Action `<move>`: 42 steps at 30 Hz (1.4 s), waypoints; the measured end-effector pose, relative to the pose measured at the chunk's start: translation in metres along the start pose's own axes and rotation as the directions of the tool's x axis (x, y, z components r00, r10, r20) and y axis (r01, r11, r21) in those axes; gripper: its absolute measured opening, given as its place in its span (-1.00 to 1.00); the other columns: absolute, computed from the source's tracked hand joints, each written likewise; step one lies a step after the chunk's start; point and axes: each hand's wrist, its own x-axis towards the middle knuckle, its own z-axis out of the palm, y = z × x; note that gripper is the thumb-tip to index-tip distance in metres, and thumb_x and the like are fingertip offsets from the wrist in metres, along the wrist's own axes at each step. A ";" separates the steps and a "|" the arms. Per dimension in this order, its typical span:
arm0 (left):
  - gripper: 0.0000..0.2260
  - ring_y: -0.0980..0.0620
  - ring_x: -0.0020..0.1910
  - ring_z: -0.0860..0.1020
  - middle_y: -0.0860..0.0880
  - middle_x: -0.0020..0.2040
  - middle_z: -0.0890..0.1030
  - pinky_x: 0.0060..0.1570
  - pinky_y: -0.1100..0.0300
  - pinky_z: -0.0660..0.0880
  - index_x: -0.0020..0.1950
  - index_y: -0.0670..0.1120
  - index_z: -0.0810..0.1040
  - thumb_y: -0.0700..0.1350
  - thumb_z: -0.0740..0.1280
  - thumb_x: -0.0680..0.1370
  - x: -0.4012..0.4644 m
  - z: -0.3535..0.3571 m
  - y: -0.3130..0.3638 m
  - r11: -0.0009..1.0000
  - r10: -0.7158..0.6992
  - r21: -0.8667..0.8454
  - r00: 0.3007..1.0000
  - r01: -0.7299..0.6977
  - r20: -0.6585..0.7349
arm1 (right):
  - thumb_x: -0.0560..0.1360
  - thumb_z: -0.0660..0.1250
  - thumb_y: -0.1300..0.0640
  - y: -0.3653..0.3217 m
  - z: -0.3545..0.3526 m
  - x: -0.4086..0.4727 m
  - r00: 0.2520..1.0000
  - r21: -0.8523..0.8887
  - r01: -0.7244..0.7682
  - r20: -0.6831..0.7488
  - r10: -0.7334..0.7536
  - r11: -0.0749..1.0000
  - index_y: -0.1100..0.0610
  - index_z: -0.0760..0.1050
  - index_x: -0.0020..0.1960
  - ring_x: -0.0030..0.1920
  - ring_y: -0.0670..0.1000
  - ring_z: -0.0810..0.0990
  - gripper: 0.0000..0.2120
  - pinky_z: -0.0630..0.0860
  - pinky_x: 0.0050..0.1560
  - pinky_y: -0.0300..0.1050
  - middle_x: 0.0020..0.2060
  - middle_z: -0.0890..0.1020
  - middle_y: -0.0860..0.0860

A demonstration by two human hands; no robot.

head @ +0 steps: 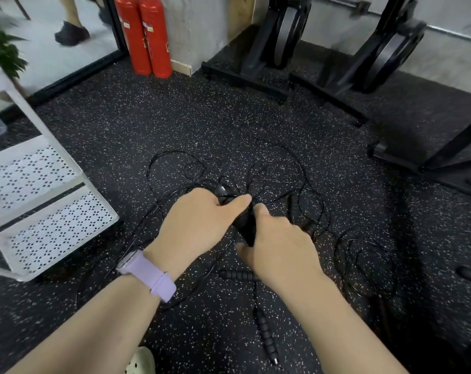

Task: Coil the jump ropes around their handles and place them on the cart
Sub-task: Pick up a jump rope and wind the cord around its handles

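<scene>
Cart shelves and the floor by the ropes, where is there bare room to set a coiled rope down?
Both perforated shelves of the white cart show bare. The speckled floor is free between the cart, the fire extinguishers and the black rack feet. It is crowded around the left hand and right hand, where tangled rope loops and ribbed handles cover the floor.

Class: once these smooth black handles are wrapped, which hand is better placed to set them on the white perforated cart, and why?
Probably the left hand. The white perforated metal cart stands on that side, and the hand already grips the smooth black plastic handles. The right hand, also holding them, would have to cross over.
</scene>
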 end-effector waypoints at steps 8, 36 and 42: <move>-0.40 0.04 -0.55 0.31 0.02 -0.55 0.33 -0.31 0.14 0.53 -0.46 -0.10 0.30 0.28 0.14 0.63 0.005 -0.012 -0.023 0.727 0.397 0.508 0.886 -0.462 0.237 | 0.47 0.36 0.17 0.010 -0.003 0.001 0.940 -0.034 0.160 0.310 -0.141 0.987 -0.01 0.53 0.00 -0.20 0.10 0.58 -0.86 0.38 -0.30 -0.14 -0.14 0.57 0.00; -0.55 0.02 -0.35 0.55 0.04 -0.37 0.56 -0.31 0.12 0.40 -0.21 -0.05 0.45 0.27 0.11 0.65 0.005 0.006 -0.007 0.994 0.047 0.097 0.998 -0.051 0.045 | 0.55 0.45 -0.03 0.061 -0.022 0.036 0.979 0.996 -0.048 0.062 0.196 -0.079 0.19 0.46 0.30 -0.31 0.00 0.50 -0.57 0.38 -0.44 -0.17 -0.17 0.63 0.10; -0.64 0.14 -0.49 0.42 0.05 -0.46 0.50 -0.37 0.19 0.39 -0.27 -0.02 0.53 0.17 0.27 0.62 0.005 0.000 0.000 0.981 0.193 -0.001 0.971 -0.195 -0.144 | 0.57 0.30 -0.32 0.073 -0.022 0.037 0.944 0.956 -0.115 0.021 0.328 0.270 0.19 0.45 0.21 -0.32 -0.01 0.51 -0.43 0.38 -0.46 -0.14 -0.14 0.68 0.14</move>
